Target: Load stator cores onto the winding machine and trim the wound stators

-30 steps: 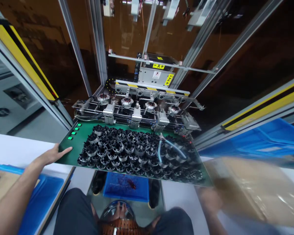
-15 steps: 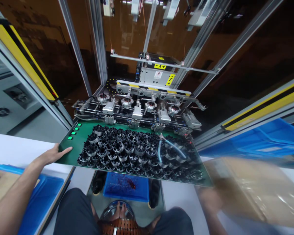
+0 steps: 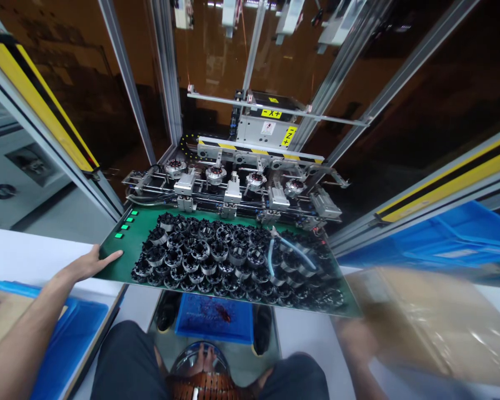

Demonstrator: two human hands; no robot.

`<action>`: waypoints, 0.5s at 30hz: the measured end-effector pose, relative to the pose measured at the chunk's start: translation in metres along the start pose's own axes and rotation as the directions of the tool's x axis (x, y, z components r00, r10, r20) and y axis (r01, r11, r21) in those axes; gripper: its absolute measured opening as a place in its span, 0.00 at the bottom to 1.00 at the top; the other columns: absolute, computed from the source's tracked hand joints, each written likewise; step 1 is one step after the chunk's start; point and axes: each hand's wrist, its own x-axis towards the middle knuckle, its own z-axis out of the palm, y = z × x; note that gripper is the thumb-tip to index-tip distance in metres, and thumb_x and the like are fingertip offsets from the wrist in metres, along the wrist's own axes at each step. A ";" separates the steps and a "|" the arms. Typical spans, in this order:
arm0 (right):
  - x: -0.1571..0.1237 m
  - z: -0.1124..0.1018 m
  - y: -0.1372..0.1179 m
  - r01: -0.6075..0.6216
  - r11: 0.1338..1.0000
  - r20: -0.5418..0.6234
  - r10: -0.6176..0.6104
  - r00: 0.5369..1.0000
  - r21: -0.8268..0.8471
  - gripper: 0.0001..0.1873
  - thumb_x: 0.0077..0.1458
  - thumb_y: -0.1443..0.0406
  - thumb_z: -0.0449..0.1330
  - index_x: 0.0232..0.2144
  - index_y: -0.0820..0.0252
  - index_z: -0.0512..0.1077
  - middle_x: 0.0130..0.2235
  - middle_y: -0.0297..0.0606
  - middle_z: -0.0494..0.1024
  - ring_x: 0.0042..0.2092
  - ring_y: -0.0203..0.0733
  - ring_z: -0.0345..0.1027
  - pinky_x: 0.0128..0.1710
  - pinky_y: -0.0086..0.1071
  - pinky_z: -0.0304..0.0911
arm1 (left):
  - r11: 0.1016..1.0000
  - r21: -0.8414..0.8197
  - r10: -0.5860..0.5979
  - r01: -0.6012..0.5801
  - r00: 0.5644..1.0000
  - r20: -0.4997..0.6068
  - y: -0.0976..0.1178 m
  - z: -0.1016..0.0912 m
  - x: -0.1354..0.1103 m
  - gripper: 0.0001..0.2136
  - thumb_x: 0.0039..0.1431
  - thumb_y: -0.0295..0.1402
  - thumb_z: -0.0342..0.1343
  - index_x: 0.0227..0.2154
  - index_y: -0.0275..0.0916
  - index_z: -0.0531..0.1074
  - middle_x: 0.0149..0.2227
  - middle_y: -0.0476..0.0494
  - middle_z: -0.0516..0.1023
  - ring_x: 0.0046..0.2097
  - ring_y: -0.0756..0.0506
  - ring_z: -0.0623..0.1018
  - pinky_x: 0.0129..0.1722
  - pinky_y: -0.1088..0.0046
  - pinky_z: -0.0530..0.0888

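My left hand (image 3: 89,263) rests on the left edge of a green work surface (image 3: 112,261), its thumb stretched out flat on top; some of its fingers are hidden. Motion blurs my right hand (image 3: 356,339), low beside the surface's right front corner, near a cardboard box (image 3: 445,316); its fingers cannot be made out. Several rows of black and metal ring-shaped motor stators (image 3: 200,250) cover the green surface, stacked close together. On their right part lie cutting pliers (image 3: 294,251) with light blue handles, jaws towards the machine. Neither hand touches the stators or the pliers.
Behind the stators stands a winding machine (image 3: 233,191) with several stators in its holders. Yellow-and-black posts (image 3: 41,103) flank it. Four-sided blue bins stand at right (image 3: 450,239) and under the bench (image 3: 214,328). Green lit buttons (image 3: 125,226) sit at left.
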 end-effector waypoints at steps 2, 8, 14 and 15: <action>-0.002 -0.004 -0.003 -0.064 0.997 0.042 0.066 0.997 -0.032 0.28 0.68 0.51 0.55 0.47 0.63 0.88 0.45 0.62 0.87 0.49 0.64 0.86 0.49 0.50 0.79 | 1.000 0.002 -0.004 0.004 1.000 -0.007 0.001 0.000 0.000 0.46 0.47 0.79 0.50 0.48 0.38 0.70 0.46 0.27 0.86 0.50 0.26 0.87 0.51 0.50 0.83; -0.008 -0.016 -0.008 -0.067 0.997 0.093 0.070 0.993 -0.039 0.29 0.69 0.51 0.53 0.50 0.64 0.88 0.47 0.63 0.87 0.51 0.65 0.85 0.50 0.49 0.79 | 1.000 -0.009 0.013 -0.013 1.000 -0.001 0.001 0.000 -0.001 0.45 0.47 0.79 0.52 0.45 0.39 0.70 0.47 0.25 0.86 0.51 0.26 0.86 0.52 0.50 0.82; -0.011 -0.019 -0.006 -0.057 0.998 0.078 0.058 0.995 -0.011 0.28 0.68 0.53 0.54 0.48 0.66 0.88 0.44 0.66 0.87 0.48 0.68 0.86 0.46 0.53 0.80 | 1.000 -0.011 0.019 -0.019 1.000 -0.004 0.000 0.001 -0.001 0.45 0.48 0.79 0.52 0.47 0.38 0.70 0.48 0.25 0.86 0.54 0.25 0.86 0.52 0.51 0.83; -0.010 -0.017 -0.007 -0.028 1.000 0.062 0.028 0.998 -0.002 0.30 0.69 0.52 0.53 0.47 0.67 0.88 0.45 0.68 0.86 0.48 0.70 0.85 0.46 0.55 0.80 | 1.000 -0.009 0.017 -0.017 1.000 -0.003 0.000 0.001 -0.001 0.46 0.48 0.79 0.52 0.47 0.38 0.70 0.48 0.25 0.86 0.54 0.25 0.86 0.51 0.51 0.82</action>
